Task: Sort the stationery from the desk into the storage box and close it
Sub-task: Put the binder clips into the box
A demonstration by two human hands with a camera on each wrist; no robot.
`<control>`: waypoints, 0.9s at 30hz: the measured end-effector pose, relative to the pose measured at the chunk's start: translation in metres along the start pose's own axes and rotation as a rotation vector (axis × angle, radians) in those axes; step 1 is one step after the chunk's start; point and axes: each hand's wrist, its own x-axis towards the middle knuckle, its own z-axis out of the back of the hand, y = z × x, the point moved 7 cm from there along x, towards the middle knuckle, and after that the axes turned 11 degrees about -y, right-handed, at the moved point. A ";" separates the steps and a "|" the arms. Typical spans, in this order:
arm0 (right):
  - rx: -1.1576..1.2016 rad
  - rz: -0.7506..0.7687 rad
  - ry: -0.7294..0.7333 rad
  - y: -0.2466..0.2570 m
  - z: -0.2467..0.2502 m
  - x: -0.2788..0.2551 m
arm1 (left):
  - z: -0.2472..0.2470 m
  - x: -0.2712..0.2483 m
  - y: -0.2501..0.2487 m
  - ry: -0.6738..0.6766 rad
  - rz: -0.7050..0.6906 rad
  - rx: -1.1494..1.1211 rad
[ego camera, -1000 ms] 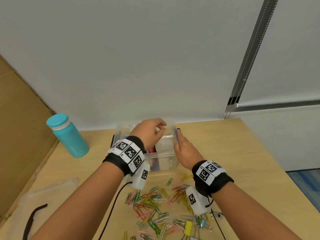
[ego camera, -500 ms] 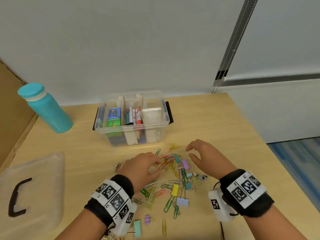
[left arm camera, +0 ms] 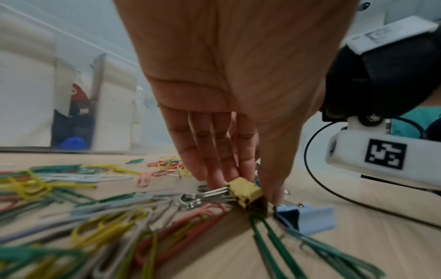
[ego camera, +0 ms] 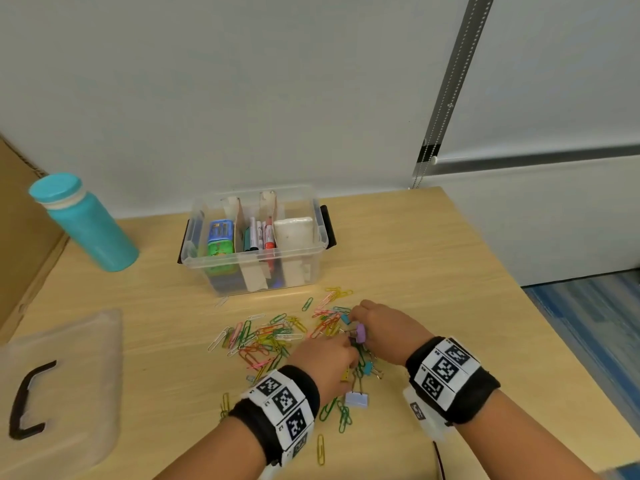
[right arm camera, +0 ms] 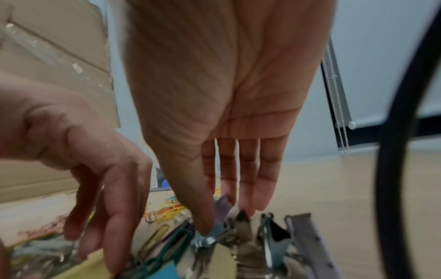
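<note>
The clear storage box (ego camera: 194,251) stands open at the back of the desk, with markers, a blue-green pack and a white block between its dividers. In front of it lies a heap of coloured paper clips (ego camera: 266,337) with several binder clips at its right end. My left hand (ego camera: 349,351) reaches into them, thumb and fingers pinching a yellow binder clip (left arm camera: 245,190). Close beside it, my right hand (ego camera: 356,327) pinches a purple binder clip (ego camera: 361,334) between thumb and forefinger (right arm camera: 205,217). A light-blue binder clip (left arm camera: 307,217) lies just near my left thumb.
The box's clear lid (ego camera: 69,358) with a black handle lies flat at the desk's front left. A teal bottle (ego camera: 86,226) stands left of the box, next to a cardboard panel (ego camera: 20,237). The desk's right edge (ego camera: 519,289) drops to the floor.
Both hands came back from the box to the clip heap. Half a second ago they hovered apart over it; now they are close together, each pinching a binder clip.
</note>
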 end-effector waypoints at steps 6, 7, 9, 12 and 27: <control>0.378 -0.187 -0.029 -0.021 0.016 -0.012 | -0.002 -0.005 0.008 -0.016 0.011 -0.020; 0.459 -0.232 -0.065 -0.028 0.020 -0.014 | -0.002 -0.005 0.010 -0.018 0.006 -0.024; 0.711 -0.336 -0.107 -0.041 0.025 -0.018 | 0.002 -0.006 0.013 -0.044 0.006 -0.049; 1.209 -0.435 -0.064 -0.051 0.021 -0.028 | 0.014 -0.006 0.021 -0.148 0.075 -0.226; 0.380 -0.260 0.153 -0.064 -0.006 -0.048 | -0.011 -0.007 -0.009 -0.024 -0.081 -0.339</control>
